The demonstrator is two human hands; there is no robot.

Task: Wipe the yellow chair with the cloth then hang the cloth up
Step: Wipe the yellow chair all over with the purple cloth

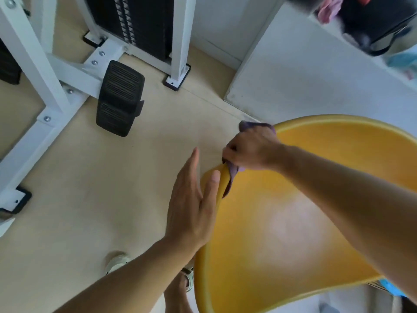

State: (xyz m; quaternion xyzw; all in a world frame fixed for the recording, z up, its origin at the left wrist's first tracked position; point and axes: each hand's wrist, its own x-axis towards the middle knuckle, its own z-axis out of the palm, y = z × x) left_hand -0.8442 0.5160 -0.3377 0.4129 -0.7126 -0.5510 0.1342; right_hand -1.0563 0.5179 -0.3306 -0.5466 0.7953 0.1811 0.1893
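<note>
The yellow chair (282, 233) fills the lower right of the head view, its moulded seat facing up. My right hand (250, 150) is closed on a purple cloth (233, 171) and presses it over the chair's left rim; another bit of the cloth shows beyond my knuckles. Just below it, my left hand (191, 206) lies flat with fingers straight against the outside of the same rim, thumb resting on the edge. It holds nothing.
A white weight machine frame (56, 71) with a black foot pedal (119, 98) stands on the pale floor at the upper left. A white cabinet (304, 71) rises behind the chair. My feet (117, 263) are near the chair's lower left.
</note>
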